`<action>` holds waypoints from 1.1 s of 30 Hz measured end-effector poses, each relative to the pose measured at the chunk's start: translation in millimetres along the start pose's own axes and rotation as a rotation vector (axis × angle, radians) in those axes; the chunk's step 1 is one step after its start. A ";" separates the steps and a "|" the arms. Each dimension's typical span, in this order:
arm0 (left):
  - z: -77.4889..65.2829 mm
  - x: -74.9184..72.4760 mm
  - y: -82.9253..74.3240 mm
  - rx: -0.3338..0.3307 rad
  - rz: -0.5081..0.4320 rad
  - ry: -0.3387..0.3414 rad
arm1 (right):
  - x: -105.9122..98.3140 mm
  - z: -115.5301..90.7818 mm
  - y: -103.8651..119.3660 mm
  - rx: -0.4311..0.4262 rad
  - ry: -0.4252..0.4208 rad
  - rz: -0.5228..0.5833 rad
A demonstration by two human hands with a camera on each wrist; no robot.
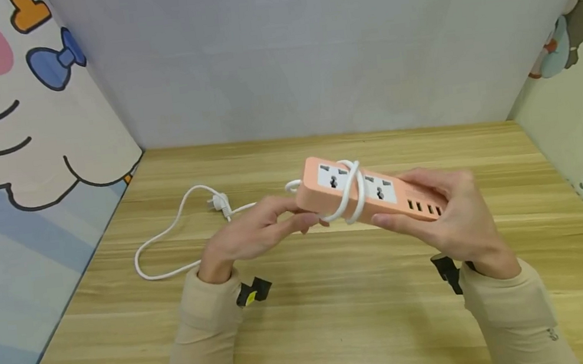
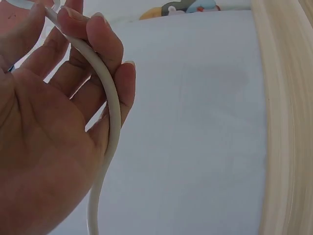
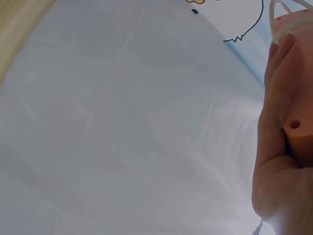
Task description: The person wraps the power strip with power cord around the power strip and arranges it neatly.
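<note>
White cord [image 2: 113,105] encircled a peach power strip [image 1: 379,189] held above the table [image 1: 338,319].
The right hand [image 1: 457,212] clamped its fingers on the strip; the left hand's [image 1: 251,231] curled round the cord. Winding or unwinding seemed the step; the next move probably called for guiding cord.
</note>
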State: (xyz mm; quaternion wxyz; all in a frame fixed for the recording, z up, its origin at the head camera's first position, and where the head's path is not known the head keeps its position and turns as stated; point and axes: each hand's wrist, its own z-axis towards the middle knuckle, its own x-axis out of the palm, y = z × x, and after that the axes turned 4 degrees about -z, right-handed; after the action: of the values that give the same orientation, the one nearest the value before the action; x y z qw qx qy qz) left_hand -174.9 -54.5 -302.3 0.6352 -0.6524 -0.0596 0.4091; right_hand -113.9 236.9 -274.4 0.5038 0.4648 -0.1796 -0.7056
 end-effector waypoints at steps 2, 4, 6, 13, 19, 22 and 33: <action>1.2 0.9 0.6 0.022 0.029 -0.005 | 0.2 -0.5 -0.9 -0.011 0.012 -0.002; 2.1 1.5 0.6 0.034 0.051 -0.016 | 0.0 -0.8 -1.9 -0.026 0.023 -0.009; 2.8 2.2 0.8 0.031 0.072 -0.031 | -0.2 -1.0 -2.6 -0.033 0.030 -0.012; 2.7 4.3 0.4 -0.054 0.186 -0.096 | -0.1 -1.3 -2.8 -0.016 0.064 -0.001; 2.0 5.2 1.6 -0.148 0.313 -0.192 | 0.2 -3.4 -0.4 0.002 0.100 -0.020; 2.9 4.7 4.2 -0.143 0.326 -0.218 | -0.6 -3.7 0.4 0.005 0.107 -0.040; 4.9 5.5 8.2 -0.078 0.240 -0.250 | -1.3 -4.0 4.5 0.017 0.177 -0.043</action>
State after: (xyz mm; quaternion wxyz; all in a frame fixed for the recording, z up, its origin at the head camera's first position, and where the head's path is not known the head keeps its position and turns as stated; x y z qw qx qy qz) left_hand -177.9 -48.9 -311.3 0.5438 -0.6231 -0.0756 0.5571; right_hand -107.9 237.0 -272.5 0.4984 0.5332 -0.1301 -0.6710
